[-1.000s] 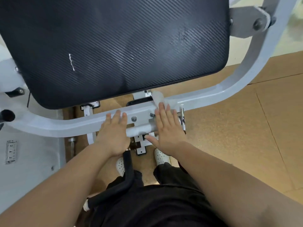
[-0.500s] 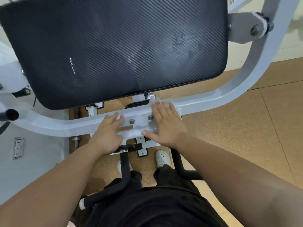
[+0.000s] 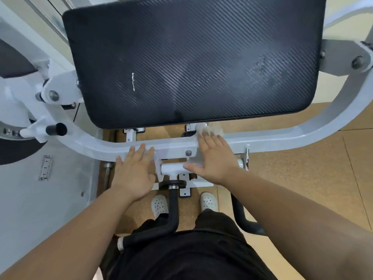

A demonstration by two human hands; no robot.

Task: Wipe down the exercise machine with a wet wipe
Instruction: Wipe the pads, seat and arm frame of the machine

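Note:
The exercise machine has a large black textured pad (image 3: pixel 193 61) above a curved white steel frame bar (image 3: pixel 282 138). My right hand (image 3: pixel 214 158) lies flat with straight fingers on the middle of that bar, pressing a white wet wipe (image 3: pixel 203 128) whose edge shows blurred beyond the fingertips. My left hand (image 3: pixel 135 170) rests flat on the bar to the left, fingers straight, holding nothing. A bolt (image 3: pixel 188 152) sits between the two hands.
A black-tipped adjustment pin (image 3: pixel 55 129) juts from the white pivot at left. Black curved handles (image 3: pixel 173 209) run down toward my legs. My white shoes (image 3: pixel 207 201) stand on the tan floor. A white panel (image 3: pixel 40 199) lies at lower left.
The view has pulled back and shifted, showing more of the left pivot. My right hand with the wipe has slid a little along the bar; my left hand stays flat on the bar.

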